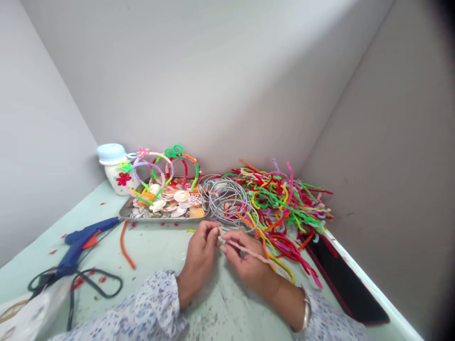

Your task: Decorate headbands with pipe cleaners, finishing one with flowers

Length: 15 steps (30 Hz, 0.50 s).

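Observation:
My left hand (199, 255) and my right hand (245, 260) meet over the pale green table (159, 251). Both pinch a pale pink pipe cleaner (249, 252) that runs from my left fingertips across my right hand toward the lower right. Just behind my fingers lies a bundle of grey wire headbands (227, 199). A large heap of pipe cleaners in many colours (284, 203) sits to the right of it.
A metal tray (125, 213) with shells and decorated headbands stands at the back left, beside a white jar (115, 168) with a blue lid. A blue glue gun (83, 244) with a black cord lies left. An orange pipe cleaner (125, 246) lies loose. A dark phone (346, 284) rests right.

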Each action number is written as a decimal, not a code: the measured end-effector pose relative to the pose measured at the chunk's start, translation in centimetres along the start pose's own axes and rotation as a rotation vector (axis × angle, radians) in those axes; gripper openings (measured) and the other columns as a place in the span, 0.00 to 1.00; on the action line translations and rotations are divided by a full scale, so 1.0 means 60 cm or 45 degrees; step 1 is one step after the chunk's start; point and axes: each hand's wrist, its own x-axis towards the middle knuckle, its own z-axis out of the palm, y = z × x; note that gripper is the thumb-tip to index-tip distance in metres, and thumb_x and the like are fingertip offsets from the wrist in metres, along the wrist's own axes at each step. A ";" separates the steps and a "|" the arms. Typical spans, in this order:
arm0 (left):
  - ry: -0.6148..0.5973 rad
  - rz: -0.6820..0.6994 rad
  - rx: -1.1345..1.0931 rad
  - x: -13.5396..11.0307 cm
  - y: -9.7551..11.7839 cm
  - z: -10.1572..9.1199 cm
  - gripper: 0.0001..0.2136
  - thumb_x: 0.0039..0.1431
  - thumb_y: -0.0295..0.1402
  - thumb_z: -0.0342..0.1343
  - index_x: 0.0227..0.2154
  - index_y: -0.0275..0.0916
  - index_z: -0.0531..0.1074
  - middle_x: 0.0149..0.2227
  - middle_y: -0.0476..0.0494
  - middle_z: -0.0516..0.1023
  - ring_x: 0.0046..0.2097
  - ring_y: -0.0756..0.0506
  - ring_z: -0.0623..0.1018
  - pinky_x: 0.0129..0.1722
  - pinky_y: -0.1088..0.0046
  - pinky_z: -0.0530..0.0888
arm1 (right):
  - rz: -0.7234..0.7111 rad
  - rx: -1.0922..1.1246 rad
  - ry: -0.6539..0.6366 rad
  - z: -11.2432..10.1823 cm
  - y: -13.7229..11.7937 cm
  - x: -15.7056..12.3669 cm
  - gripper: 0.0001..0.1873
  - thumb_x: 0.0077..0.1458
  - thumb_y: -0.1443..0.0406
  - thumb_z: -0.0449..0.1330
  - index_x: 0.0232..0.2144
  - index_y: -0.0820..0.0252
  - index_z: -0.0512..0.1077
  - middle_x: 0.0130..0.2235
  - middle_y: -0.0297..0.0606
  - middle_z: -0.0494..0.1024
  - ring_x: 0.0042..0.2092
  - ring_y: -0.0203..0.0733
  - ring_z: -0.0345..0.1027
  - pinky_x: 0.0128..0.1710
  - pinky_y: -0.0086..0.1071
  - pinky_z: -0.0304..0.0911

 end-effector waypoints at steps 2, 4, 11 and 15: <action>-0.012 -0.007 -0.023 0.001 0.000 0.000 0.08 0.59 0.37 0.49 0.36 0.39 0.68 0.29 0.49 0.71 0.30 0.49 0.69 0.31 0.74 0.66 | 0.019 0.019 0.026 0.001 0.001 -0.001 0.13 0.54 0.66 0.59 0.43 0.53 0.73 0.39 0.38 0.78 0.38 0.42 0.71 0.39 0.33 0.65; -0.046 -0.008 -0.043 0.001 -0.001 0.002 0.08 0.60 0.37 0.49 0.35 0.39 0.68 0.29 0.49 0.71 0.29 0.49 0.69 0.30 0.75 0.66 | 0.066 0.015 0.038 0.003 0.006 -0.001 0.10 0.55 0.65 0.58 0.40 0.53 0.75 0.44 0.39 0.77 0.40 0.44 0.71 0.40 0.35 0.66; -0.183 0.036 -0.016 -0.005 0.002 0.006 0.08 0.61 0.37 0.47 0.34 0.39 0.68 0.31 0.48 0.72 0.32 0.49 0.70 0.32 0.75 0.66 | 0.219 -0.015 0.139 0.004 0.024 0.005 0.09 0.56 0.63 0.57 0.34 0.54 0.78 0.35 0.39 0.79 0.30 0.41 0.71 0.32 0.35 0.66; -0.213 0.068 0.099 -0.008 0.005 0.003 0.09 0.62 0.36 0.46 0.36 0.39 0.69 0.34 0.47 0.73 0.36 0.48 0.71 0.37 0.74 0.66 | 0.105 -0.063 0.165 0.002 0.017 0.009 0.09 0.56 0.65 0.57 0.37 0.55 0.76 0.34 0.38 0.79 0.35 0.43 0.71 0.36 0.34 0.66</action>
